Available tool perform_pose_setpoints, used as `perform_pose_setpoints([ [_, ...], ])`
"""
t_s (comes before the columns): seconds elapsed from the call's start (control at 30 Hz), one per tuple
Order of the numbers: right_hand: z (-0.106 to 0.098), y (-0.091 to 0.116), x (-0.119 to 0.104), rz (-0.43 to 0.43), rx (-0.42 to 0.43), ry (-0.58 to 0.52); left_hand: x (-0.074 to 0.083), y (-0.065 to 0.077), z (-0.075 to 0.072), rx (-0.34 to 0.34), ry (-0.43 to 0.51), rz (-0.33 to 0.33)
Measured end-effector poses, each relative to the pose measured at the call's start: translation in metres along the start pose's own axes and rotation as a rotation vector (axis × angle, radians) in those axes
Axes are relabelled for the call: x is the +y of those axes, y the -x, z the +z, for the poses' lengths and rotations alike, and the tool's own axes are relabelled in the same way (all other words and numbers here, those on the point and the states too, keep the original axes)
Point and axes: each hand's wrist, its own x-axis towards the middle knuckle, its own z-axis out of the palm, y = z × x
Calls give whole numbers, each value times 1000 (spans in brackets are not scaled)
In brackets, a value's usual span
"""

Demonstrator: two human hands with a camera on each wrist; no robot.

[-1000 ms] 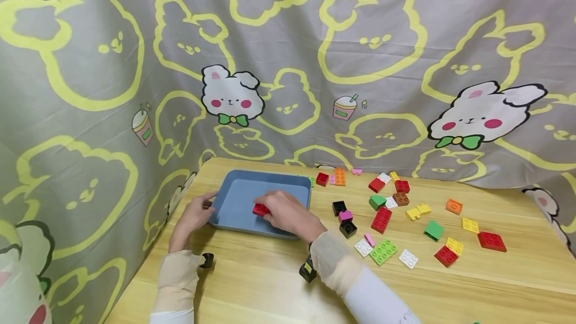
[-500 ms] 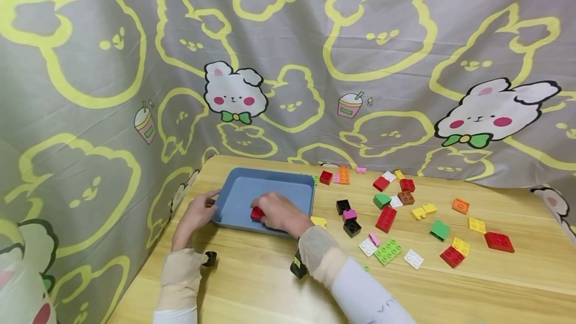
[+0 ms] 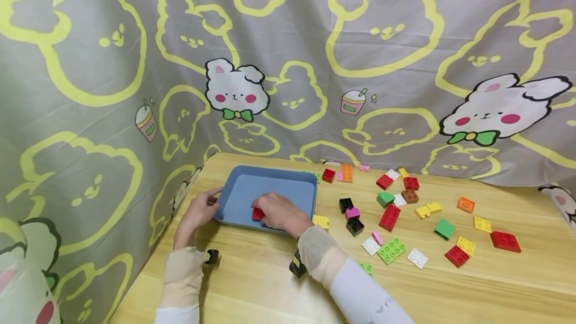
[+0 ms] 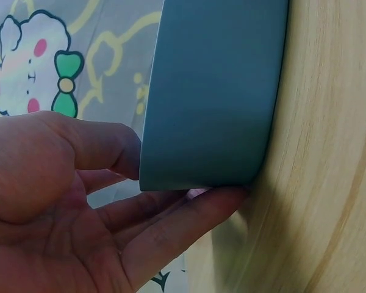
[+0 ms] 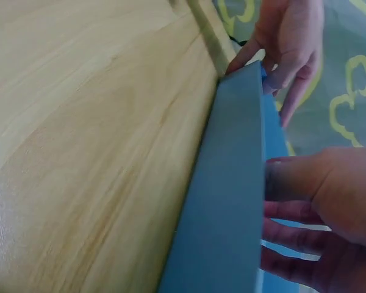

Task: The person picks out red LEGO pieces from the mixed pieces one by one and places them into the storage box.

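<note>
A blue tray (image 3: 274,180) lies on the wooden table. At its left end, my left hand (image 3: 200,210) grips the wall; in the left wrist view the thumb of that hand (image 4: 55,189) is at the rim and the fingers lie along the outside. My right hand (image 3: 280,212) is inside the tray near its front wall, pinching a red toy brick (image 3: 258,214) low over the tray floor. In the right wrist view the tray's front wall (image 5: 226,165) hides the brick and the fingertips of my right hand (image 5: 323,213).
Loose bricks are scattered right of the tray, among them a yellow brick (image 3: 321,222) close by its right end, black bricks (image 3: 355,226), a long red brick (image 3: 389,217) and a lime green brick (image 3: 392,250). A patterned curtain (image 3: 306,64) hangs behind the table.
My right hand has moved slightly left and down inside the tray with the red brick, uncovering the yellow brick beside the tray. The left hand keeps its grip. The head view has shifted a little.
</note>
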Motion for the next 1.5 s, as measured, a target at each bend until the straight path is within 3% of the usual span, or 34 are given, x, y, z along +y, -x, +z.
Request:
perform_pose_setpoints([
  [0.53,-45,45,-2,26,88,-64,2,-3,1,-12,3,-7],
  [0.97,-70,105,0,6,202,-100,5,-4,-1,-8,3,-13],
  [1.3,-78,160,7,118,251,-62,2,-2,2,-15,9,-2],
  [1.5,-74,183,13,162,251,-96,1,2,0,-18,6,-8],
])
